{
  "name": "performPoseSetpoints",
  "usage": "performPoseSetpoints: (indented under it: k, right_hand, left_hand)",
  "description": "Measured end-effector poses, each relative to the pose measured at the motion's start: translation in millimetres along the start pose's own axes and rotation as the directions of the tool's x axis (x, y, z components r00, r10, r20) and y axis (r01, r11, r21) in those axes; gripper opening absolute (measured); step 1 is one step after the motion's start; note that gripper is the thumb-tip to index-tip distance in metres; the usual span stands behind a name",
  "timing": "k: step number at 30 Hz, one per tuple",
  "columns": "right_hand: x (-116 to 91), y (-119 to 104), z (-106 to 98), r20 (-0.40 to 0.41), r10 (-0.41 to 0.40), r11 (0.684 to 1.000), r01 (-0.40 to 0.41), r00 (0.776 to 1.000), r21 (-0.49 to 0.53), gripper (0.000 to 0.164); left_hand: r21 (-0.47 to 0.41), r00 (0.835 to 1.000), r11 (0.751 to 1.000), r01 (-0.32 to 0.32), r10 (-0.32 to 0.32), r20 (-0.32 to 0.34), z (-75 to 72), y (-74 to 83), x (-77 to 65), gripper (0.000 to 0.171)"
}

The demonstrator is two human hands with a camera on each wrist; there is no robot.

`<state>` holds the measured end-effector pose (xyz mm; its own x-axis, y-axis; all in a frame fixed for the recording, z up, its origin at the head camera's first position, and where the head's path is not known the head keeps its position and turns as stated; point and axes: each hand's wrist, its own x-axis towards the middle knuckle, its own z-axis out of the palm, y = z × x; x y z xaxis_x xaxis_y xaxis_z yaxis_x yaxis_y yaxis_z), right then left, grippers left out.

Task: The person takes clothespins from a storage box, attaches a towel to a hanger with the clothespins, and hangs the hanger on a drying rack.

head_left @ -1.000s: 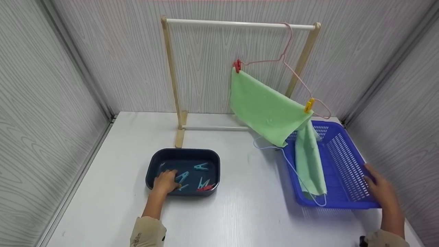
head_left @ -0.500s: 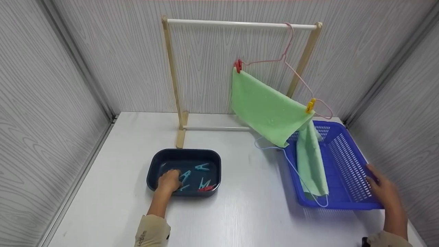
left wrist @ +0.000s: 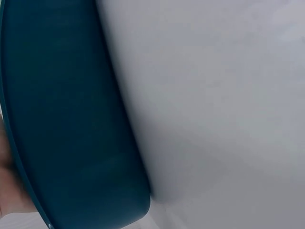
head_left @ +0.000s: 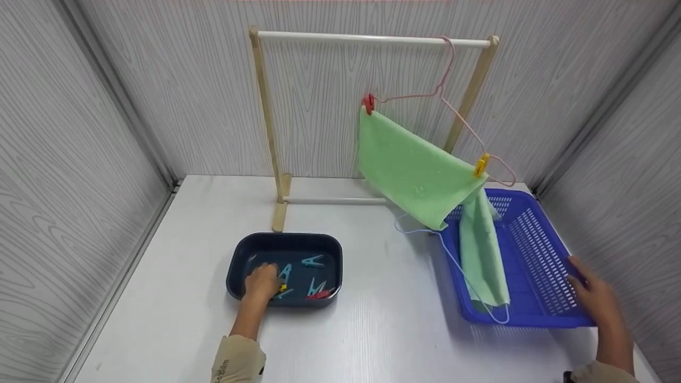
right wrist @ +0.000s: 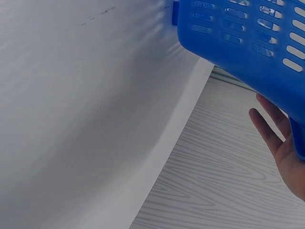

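Note:
My left hand (head_left: 260,282) reaches into a dark blue tub (head_left: 232,266), and its fingertips pinch a yellow clothespin (head_left: 282,288), mostly covered by the hand. Several light blue clothespins (head_left: 313,261) and a red clothespin (head_left: 319,294) lie in the tub. In the left wrist view the tub's outer wall (left wrist: 71,114) hides most of the hand. On the right, my right hand (head_left: 596,292) holds the rim of a blue plastic basket (head_left: 537,255), thumb inside and fingers outside. Below the basket's rim, the right wrist view shows straight fingers (right wrist: 267,131).
A pink hanger (head_left: 440,88) on the rack's white rod (head_left: 346,37) bears a green cloth (head_left: 415,165), clipped by a red peg (head_left: 369,103) and a yellow peg (head_left: 481,166). Another green cloth (head_left: 481,250) and a light blue hanger (head_left: 452,255) lie across the basket's left side.
The left hand has shifted slightly right inside the tub, and more of the yellow clothespin shows beside its thumb. A light blue clothespin by the fingers has turned. The right hand stays on the basket.

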<state>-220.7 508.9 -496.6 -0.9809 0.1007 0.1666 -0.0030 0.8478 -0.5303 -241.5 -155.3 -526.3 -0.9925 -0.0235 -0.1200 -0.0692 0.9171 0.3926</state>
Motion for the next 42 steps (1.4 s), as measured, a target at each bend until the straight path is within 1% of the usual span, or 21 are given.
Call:
performPoseSetpoints:
  k: [3,9,12,14,18,21,27,29,33,35,38,42]
  right_hand:
    - [-1,0,-1,0.010,0.010,1.000,-0.010,1.000,0.005,0.046]
    - [1,1,0,0.005,0.004,1.000,-0.004,1.000,-0.003,0.046]
    - [1,2,1,0.003,-0.001,1.000,0.001,1.000,0.017,0.045]
    - [1,2,1,0.004,0.002,1.000,-0.002,1.000,0.029,0.046]
    - [0,1,2,0.004,0.010,0.999,-0.010,1.000,0.043,0.046]
    - [0,1,3,-0.007,0.010,0.999,-0.009,1.000,0.037,0.046]
    - [-1,1,2,0.012,0.023,0.999,-0.024,1.000,0.030,0.047]
    - [0,1,2,0.013,0.021,0.999,-0.021,1.000,0.027,0.047]
    - [0,1,1,0.009,0.011,1.000,-0.011,1.000,0.028,0.046]
    - [0,0,1,0.003,0.007,1.000,-0.007,1.000,0.026,0.046]
    - [0,0,1,-0.006,0.001,1.000,-0.001,1.000,0.025,0.046]
    - [0,-1,2,-0.011,0.003,1.000,-0.003,1.000,0.024,0.046]
  left_hand:
    - [0.010,1.000,1.000,0.001,-0.001,-0.017,3.4,0.3,1.0,0.017]
    - [0.050,0.998,0.999,0.012,-0.009,-0.066,8.3,1.5,2.8,0.015]
    - [0.062,0.997,0.998,0.017,-0.012,-0.082,8.3,2.5,3.5,0.014]
    - [0.054,0.996,0.998,0.021,-0.016,-0.093,8.2,2.5,3.6,0.013]
    - [0.000,0.991,0.999,0.033,-0.033,-0.133,7.4,1.1,3.3,0.012]
    - [-0.055,0.986,0.998,0.020,-0.029,-0.164,6.8,-0.1,3.0,0.013]
    - [-0.153,0.982,0.988,-0.014,-0.015,-0.189,5.8,0.2,2.4,0.010]
    - [-0.173,0.975,0.985,-0.027,-0.012,-0.221,5.6,1.1,2.3,0.008]
    - [-0.209,0.955,0.976,-0.060,-0.005,-0.297,5.5,4.0,2.4,0.006]
    - [-0.232,0.948,0.969,-0.082,0.004,-0.317,5.7,5.7,2.6,0.008]
    - [-0.265,0.953,0.958,-0.107,0.022,-0.303,5.5,8.5,2.7,0.011]
    - [-0.319,0.968,0.941,-0.113,0.031,-0.251,6.3,10.8,3.6,0.015]
